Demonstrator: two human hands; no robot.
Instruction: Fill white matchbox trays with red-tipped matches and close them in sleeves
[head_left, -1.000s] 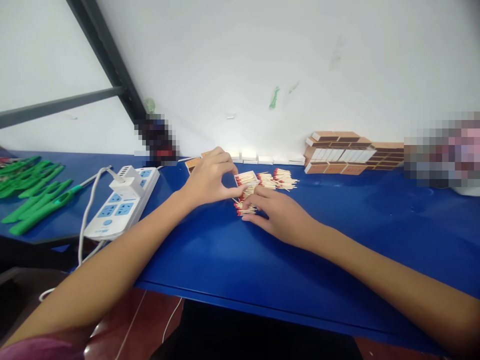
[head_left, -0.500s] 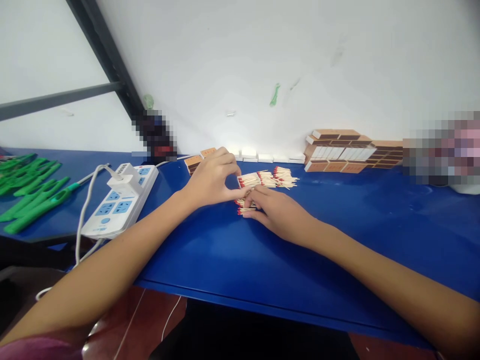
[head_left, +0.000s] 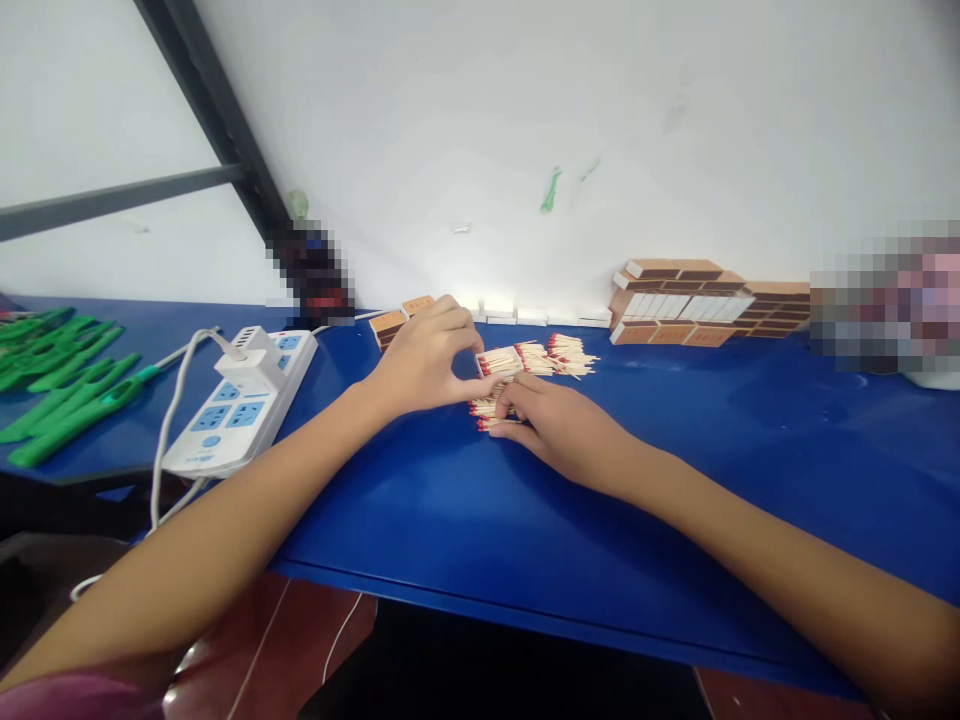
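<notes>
My left hand (head_left: 427,358) curls its thumb and fingers round the left end of a small white matchbox tray (head_left: 498,361) holding red-tipped matches. My right hand (head_left: 566,430) is just in front, its thumb and fingertips pinched on loose matches (head_left: 484,409) on the table. The fingers partly cover those matches. More red-headed matches (head_left: 571,355) lie in heaps right of the tray. Behind my left hand are brown matchboxes (head_left: 388,327), partly hidden by it.
White tray pieces (head_left: 531,316) line the wall. Stacked matchboxes (head_left: 671,333) stand at the back right. On the left are a white power strip (head_left: 259,425) with cables and several green long-necked lighters (head_left: 82,420). The blue table (head_left: 465,530) has its front edge close to me.
My right fingertips have shifted slightly to the right over the loose matches, showing more of them. My left hand keeps its place at the tray.
</notes>
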